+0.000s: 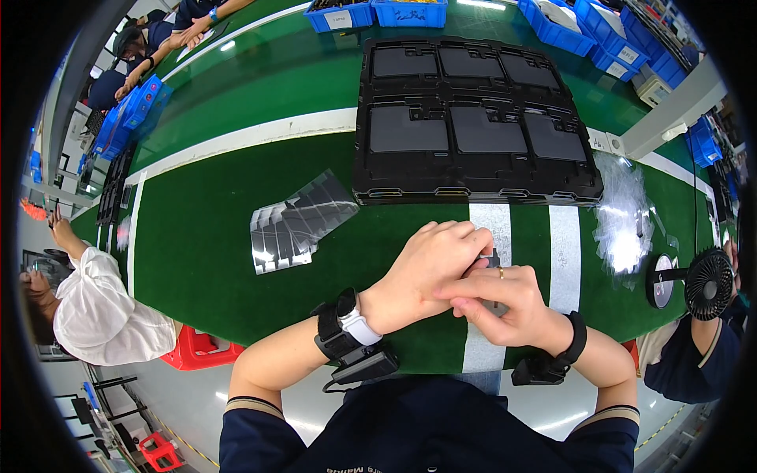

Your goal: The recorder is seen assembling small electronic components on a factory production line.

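My left hand (430,264) is over the near middle of the green table, back up, its fingers curled round a small dark flat piece (494,259) that is mostly hidden. Close against it, my right hand (509,299) has bent fingers, the fingertips meeting the left hand near its thumb side. A ring shows on one right finger. What the right fingers pinch, if anything, is hidden. Beyond both hands lies a black moulded tray (481,175) with several dark grey flat panels (408,128) in its pockets.
Clear film strips (303,223) lie left of the tray. A pile of clear film (623,225) spreads at the right, near a small black fan (707,284). Blue bins (410,13) stand along the far side. A person in white (110,307) sits at the left; another is at the right.
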A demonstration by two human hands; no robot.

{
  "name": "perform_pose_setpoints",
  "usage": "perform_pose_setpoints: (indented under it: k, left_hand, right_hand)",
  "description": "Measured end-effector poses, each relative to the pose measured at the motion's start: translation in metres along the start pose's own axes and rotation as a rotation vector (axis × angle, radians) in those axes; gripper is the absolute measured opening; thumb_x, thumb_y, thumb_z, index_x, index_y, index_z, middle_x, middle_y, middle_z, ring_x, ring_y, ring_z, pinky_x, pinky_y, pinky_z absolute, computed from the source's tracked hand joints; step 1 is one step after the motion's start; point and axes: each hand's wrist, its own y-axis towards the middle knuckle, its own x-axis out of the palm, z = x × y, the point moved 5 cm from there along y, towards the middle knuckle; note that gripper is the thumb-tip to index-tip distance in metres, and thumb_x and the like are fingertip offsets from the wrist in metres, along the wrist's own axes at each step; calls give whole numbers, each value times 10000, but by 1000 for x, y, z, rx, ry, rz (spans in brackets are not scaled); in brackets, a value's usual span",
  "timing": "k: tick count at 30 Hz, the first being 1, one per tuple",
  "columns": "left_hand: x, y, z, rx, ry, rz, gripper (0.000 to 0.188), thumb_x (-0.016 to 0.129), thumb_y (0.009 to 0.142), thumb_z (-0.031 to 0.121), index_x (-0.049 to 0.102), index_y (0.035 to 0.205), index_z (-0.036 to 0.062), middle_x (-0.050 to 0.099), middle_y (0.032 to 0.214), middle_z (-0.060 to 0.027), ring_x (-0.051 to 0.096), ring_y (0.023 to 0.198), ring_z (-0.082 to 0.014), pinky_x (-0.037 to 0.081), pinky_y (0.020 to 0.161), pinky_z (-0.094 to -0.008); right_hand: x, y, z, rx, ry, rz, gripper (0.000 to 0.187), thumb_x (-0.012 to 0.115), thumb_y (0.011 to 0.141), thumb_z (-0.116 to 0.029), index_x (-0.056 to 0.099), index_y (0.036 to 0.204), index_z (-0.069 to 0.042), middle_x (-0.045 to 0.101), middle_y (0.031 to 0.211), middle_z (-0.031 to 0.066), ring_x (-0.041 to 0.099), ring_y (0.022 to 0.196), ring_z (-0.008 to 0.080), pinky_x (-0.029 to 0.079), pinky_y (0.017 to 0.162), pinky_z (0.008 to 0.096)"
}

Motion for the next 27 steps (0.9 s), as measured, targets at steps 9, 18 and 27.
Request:
perform_pose_setpoints:
  k: [9,18,27]
  left_hand:
    - [1,0,-1,-11,19,2,217,654,688,148,511,816,48,526,734,-92,551,737,-278,404,646,-377]
    - [1,1,0,-26,32,-10,169,627,714,114,516,818,42,536,739,-94,555,739,-282,409,652,-382]
    - [0,1,1,-13,37,-6,147,614,738,117,509,812,46,532,739,-93,550,733,-277,404,642,-374]
  right_hand:
    - [1,-2,1,6,20,-25,227,568,760,62,686,934,-24,645,658,75,653,603,154,510,552,236]
    - [0,-1,-4,-105,-94,38,239,609,724,57,693,921,-48,632,637,66,627,554,163,497,521,236]
    - [3,-5,-1,-156,-164,99,325,650,698,42,691,979,-117,497,597,9,514,512,145,450,471,273]
